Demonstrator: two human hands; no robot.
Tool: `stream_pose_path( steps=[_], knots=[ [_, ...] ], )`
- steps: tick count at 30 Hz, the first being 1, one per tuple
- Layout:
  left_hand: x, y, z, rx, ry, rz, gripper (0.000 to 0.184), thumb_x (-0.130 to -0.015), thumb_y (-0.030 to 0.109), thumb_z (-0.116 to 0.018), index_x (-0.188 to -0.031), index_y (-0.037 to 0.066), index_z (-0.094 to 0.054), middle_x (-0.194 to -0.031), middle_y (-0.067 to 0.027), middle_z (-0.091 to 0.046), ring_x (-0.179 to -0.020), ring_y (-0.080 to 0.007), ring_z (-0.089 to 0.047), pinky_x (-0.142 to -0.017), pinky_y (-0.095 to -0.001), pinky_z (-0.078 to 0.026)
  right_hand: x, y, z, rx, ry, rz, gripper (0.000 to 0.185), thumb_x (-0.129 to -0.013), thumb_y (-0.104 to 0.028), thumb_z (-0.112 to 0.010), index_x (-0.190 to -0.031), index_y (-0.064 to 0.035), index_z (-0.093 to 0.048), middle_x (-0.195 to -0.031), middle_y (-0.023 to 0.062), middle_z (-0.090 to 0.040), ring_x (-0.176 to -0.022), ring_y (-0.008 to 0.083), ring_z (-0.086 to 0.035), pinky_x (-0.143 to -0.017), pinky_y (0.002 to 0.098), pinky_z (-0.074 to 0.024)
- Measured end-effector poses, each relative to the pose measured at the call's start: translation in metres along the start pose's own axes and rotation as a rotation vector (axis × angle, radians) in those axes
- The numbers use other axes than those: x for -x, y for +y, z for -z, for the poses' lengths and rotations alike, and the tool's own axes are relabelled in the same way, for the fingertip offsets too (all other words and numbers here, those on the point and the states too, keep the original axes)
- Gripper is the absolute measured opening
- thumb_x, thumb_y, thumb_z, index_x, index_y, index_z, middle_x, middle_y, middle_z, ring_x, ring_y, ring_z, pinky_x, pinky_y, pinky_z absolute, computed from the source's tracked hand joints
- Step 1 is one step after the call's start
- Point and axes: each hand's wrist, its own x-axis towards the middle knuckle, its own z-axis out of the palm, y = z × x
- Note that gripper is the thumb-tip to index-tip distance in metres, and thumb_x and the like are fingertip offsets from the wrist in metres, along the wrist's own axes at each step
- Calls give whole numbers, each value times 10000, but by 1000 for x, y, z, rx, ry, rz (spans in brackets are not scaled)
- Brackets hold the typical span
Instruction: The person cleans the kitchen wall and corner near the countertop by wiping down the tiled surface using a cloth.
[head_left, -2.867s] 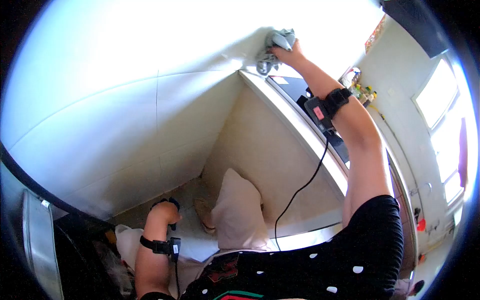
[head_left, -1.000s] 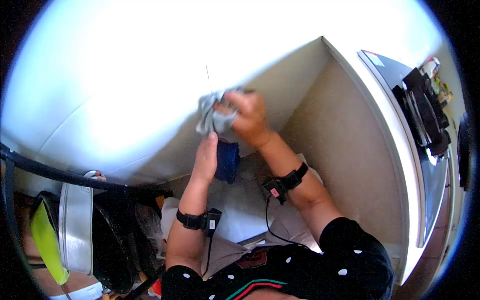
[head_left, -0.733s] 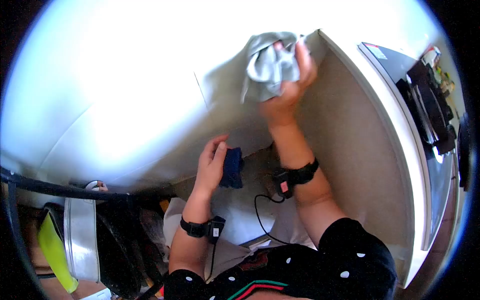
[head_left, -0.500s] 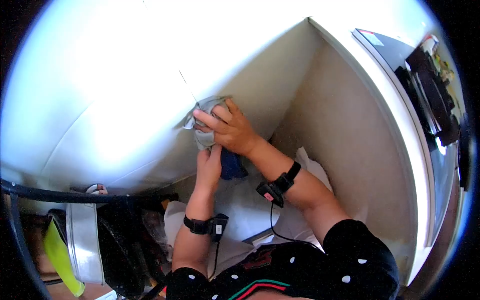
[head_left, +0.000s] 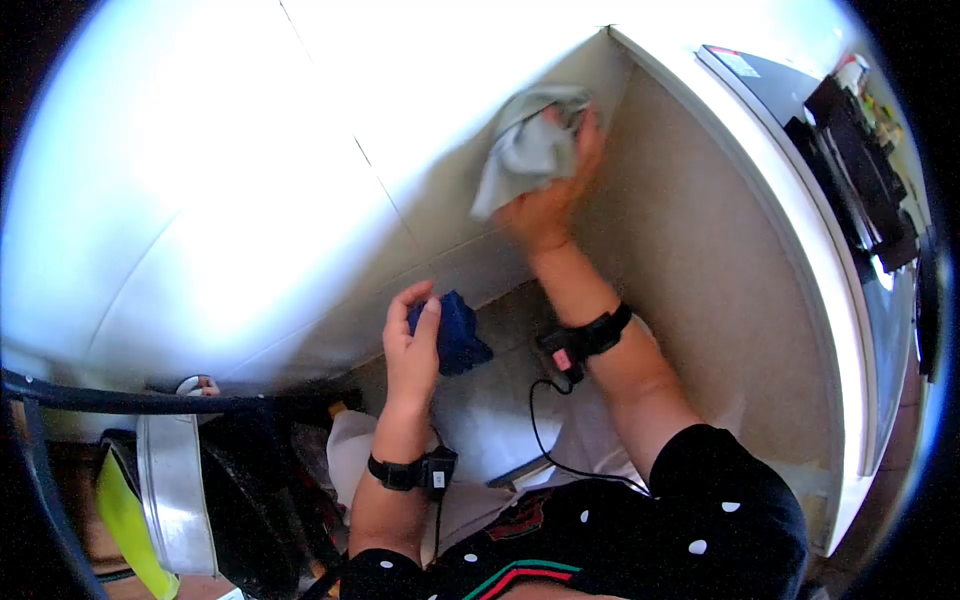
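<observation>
A crumpled light-grey cloth (head_left: 530,150) is in my right hand (head_left: 555,200), which presses it to the white tiled wall (head_left: 400,150) near the corner. The hand is somewhat blurred, its fingers partly behind the cloth's folds. My left hand (head_left: 412,335) is lower down, fingers loosely curved and apart from the thumb, with nothing visible in it. Just behind it, a dark blue cloth (head_left: 462,335) lies on the floor near the foot of the wall.
A beige side panel (head_left: 710,240) with a white edge rises on my right. Left of me are a black rail (head_left: 130,397), a metal pan (head_left: 175,495) and a yellow-green object (head_left: 130,520). Dark items (head_left: 860,160) stand far right.
My right hand has moved up and right along the wall with the grey cloth, toward the corner. The left hand has come away from the cloth and now stays below.
</observation>
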Motion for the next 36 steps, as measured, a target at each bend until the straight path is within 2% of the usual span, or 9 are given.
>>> stream_pose_path(
  steps=[5, 7, 8, 12, 15, 20, 24, 29, 36],
  knots=[
    [2, 1, 0, -1, 65, 2, 238, -916, 143, -562, -1114, 11, -562, -1003, -47, -585, -906, -110, -533, -819, -241, -432, 27, -64, -4, -333, -373, 84, 659, -715, -367, -693, -1308, -156, -496, -1457, 179, -290, -1353, 384, -252, -1083, 582, -151],
    [-1, -4, 0, 58, 82, 3, 215, -915, 140, -563, -1087, 12, -571, -992, -40, -588, -885, -103, -533, -804, -233, -436, 20, -73, -20, -178, -261, 504, 303, -837, -349, -612, -1091, -187, -651, -1399, 80, -422, -1250, 301, -402, -1098, 534, -160],
    [-2, -3, 1, 55, 77, -2, 215, -915, 140, -563, -1087, 12, -571, -992, -40, -588, -885, -103, -533, -804, -233, -436, 14, -75, -24, -219, -210, 471, 171, -798, -237, -640, -955, -211, -702, -1313, -6, -523, -1208, 273, -448, -1060, 528, -248],
    [-4, -2, -6, -119, 75, -71, 193, -909, 134, -574, -1062, 17, -583, -986, -35, -595, -874, -94, -535, -789, -221, -437, -42, -45, -9, -269, -169, 450, 198, -819, -183, -618, -1002, -189, -696, -1250, 87, -559, -1124, 281, -525, -1022, 484, -327],
    [-3, -5, -11, -33, 27, -45, 192, -904, 132, -580, -1061, 22, -585, -982, -35, -601, -866, -91, -540, -780, -220, -440, -42, 0, -8, -172, -15, 371, 321, -841, -169, -564, -1152, -116, -620, -1356, 188, -409, -1213, 348, -438, -1041, 489, -299],
    [-6, -10, -11, 36, -29, -40, 195, -897, 133, -591, -1060, 26, -585, -969, -31, -604, -858, -92, -543, -779, -227, -443, 16, 3, -18, -168, 192, -320, 407, -856, -198, -530, -1245, -78, -510, -1391, 222, -294, -1264, 397, -301, -1038, 537, -244],
    [-7, -14, -11, -26, -33, -60, 199, -894, 138, -598, -1057, 25, -584, -963, -33, -604, -868, -91, -540, -798, -235, -440, 32, -43, -18, -37, 9, -210, 460, -859, -228, -544, -1294, -102, -465, -1420, 193, -272, -1270, 393, -315, -1055, 541, -221],
    [-9, -22, -7, -159, -8, -114, 185, -893, 136, -598, -1040, 23, -588, -961, -29, -602, -868, -95, -542, -791, -235, -439, -33, -58, -7, -249, -235, 478, 398, -751, -135, -641, -1148, -155, -614, -1344, 164, -436, -1193, 366, -452, -1031, 537, -287],
    [-8, -11, -13, -65, -28, -50, 183, -899, 137, -597, -1044, 26, -587, -927, -17, -593, -847, -85, -540, -759, -220, -440, -60, 8, -9, -259, 193, -18, 345, -843, -123, -532, -1181, -59, -547, -1336, 184, -377, -1225, 385, -380, -1027, 456, -311]
  ],
)
